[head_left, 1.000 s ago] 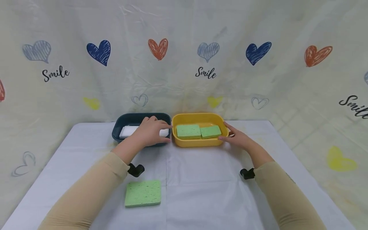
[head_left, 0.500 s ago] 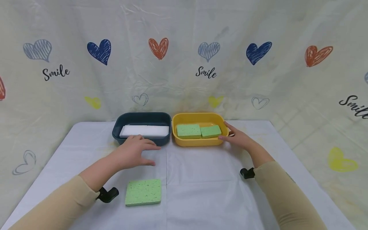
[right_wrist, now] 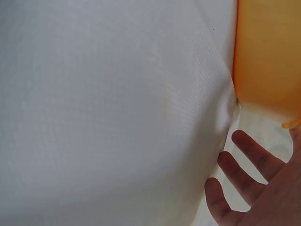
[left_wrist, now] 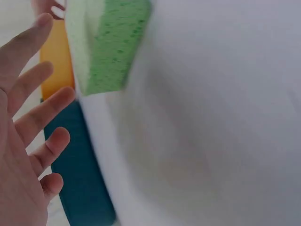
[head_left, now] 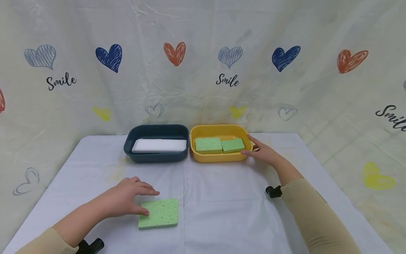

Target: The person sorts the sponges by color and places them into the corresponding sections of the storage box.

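In the head view my left hand (head_left: 125, 197) is at the left edge of a flat green sponge (head_left: 161, 213) lying on the table. Its thumb overlaps the sponge and its fingers are spread; the left wrist view shows the fingers (left_wrist: 35, 120) apart from one another. My right hand (head_left: 264, 152) holds the right end of a yellow container (head_left: 219, 157), thumb at the front wall and index finger at the rim. In the right wrist view its other fingers (right_wrist: 242, 179) stretch out loosely. Two green sponges (head_left: 208, 145) lie side by side in the yellow container.
A dark blue container (head_left: 155, 157) stands against the left side of the yellow one and holds a white block (head_left: 160, 145). The white-covered table (head_left: 222, 201) meets a cloth backdrop (head_left: 196, 88) with printed hearts at the back.
My left hand has come out of the dark blue container and moved toward me and left, to the loose green sponge. My right hand has stayed at the yellow container.
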`<action>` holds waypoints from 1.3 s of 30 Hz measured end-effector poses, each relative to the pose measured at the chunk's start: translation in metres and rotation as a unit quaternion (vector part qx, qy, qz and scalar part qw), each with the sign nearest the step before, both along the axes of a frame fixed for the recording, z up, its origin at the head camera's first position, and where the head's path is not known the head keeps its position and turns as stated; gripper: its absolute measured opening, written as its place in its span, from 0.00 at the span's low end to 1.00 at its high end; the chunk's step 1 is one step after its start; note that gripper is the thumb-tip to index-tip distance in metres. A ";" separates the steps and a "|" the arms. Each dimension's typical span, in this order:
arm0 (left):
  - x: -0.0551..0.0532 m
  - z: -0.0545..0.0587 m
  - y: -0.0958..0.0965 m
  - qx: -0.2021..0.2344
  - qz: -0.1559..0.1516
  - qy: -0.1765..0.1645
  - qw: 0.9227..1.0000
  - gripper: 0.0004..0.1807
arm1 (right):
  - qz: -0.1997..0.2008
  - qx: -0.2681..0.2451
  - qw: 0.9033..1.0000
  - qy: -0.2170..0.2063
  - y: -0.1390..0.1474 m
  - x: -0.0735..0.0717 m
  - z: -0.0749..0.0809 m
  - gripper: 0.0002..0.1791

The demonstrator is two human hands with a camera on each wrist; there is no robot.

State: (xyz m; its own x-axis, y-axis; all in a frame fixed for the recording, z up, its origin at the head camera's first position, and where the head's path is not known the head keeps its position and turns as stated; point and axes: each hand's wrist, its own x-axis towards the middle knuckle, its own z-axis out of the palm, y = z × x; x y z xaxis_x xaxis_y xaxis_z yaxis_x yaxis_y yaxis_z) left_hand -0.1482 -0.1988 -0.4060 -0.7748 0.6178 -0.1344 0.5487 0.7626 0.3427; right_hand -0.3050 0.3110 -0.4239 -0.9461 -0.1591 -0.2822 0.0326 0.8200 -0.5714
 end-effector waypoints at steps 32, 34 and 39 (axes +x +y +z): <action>0.020 -0.022 -0.017 0.021 0.010 -0.044 0.999 0.38 | -0.001 0.001 1.000 -0.005 -0.003 0.003 0.002 0.58; 0.020 -0.021 -0.017 0.023 0.009 -0.030 0.999 0.37 | -0.001 0.000 1.000 -0.004 -0.003 0.004 0.002 0.58; 0.016 -0.016 -0.017 0.038 0.004 0.000 0.999 0.34 | -0.003 0.000 1.000 -0.002 -0.003 0.003 0.002 0.57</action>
State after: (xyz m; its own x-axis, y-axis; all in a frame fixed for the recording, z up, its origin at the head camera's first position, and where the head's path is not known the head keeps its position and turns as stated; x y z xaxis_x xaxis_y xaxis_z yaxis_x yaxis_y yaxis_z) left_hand -0.1324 -0.2155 -0.4220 -0.7795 0.6204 -0.0870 0.5435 0.7387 0.3986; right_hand -0.3017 0.3080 -0.4217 -0.9459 -0.1532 -0.2859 0.0399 0.8198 -0.5713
